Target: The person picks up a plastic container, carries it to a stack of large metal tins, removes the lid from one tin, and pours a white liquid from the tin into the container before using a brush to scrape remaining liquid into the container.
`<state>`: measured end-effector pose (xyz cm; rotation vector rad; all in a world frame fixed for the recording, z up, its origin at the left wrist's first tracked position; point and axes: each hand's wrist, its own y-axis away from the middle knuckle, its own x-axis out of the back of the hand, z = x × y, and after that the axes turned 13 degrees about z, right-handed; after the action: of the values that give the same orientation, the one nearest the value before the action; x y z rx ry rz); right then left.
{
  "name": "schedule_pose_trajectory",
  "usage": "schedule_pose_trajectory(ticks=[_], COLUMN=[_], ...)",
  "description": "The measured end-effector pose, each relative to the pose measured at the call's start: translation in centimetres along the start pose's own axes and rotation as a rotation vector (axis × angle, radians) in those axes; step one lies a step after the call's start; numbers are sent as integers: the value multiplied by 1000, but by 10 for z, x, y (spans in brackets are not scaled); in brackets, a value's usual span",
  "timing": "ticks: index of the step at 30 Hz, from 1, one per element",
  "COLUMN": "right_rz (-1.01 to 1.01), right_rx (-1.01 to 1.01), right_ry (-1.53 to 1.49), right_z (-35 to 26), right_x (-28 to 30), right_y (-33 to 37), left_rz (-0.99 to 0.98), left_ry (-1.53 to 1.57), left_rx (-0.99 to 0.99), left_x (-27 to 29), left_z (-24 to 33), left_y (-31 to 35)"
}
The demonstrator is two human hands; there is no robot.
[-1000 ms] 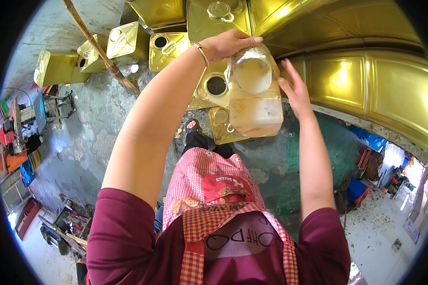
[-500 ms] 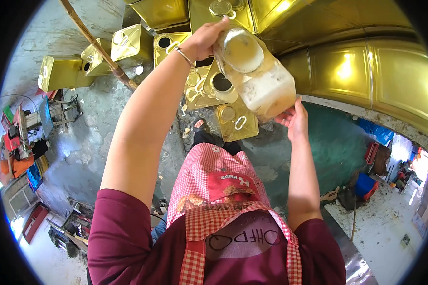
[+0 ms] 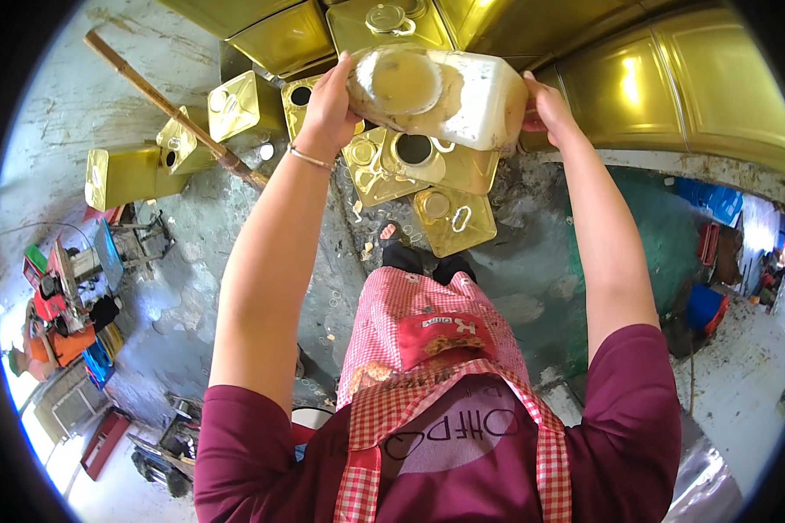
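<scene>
Above gold tins [image 3: 471, 172], we are holding a plastic jug [image 3: 475, 98], now lying nearly level rather than slanting, our left hand [image 3: 328, 106] curling around one end and our half-closed right hand [image 3: 549, 112] bracing the other, apparently sharing its weight.

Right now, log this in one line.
left grip: on jug, left end | right grip: at jug's right end | jug: sideways above tins
</scene>
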<state>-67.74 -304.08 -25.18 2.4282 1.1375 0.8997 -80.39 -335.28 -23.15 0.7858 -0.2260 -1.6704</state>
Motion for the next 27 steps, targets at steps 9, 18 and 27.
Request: schedule_pose_trajectory(ticks=[9,18,27], right_rz=[-3,246,780], right_rx=[102,451,-40], right_ry=[-53,56,-136], right_z=[5,117,307], right_x=[-9,40,320], right_y=[-16,70,55], left_rz=[141,156,254], left_ry=[98,-48,-114], left_rx=[-106,-68,-102], left_x=[-6,4,-11], left_z=[-17,-15,-20], left_y=[6,23,36])
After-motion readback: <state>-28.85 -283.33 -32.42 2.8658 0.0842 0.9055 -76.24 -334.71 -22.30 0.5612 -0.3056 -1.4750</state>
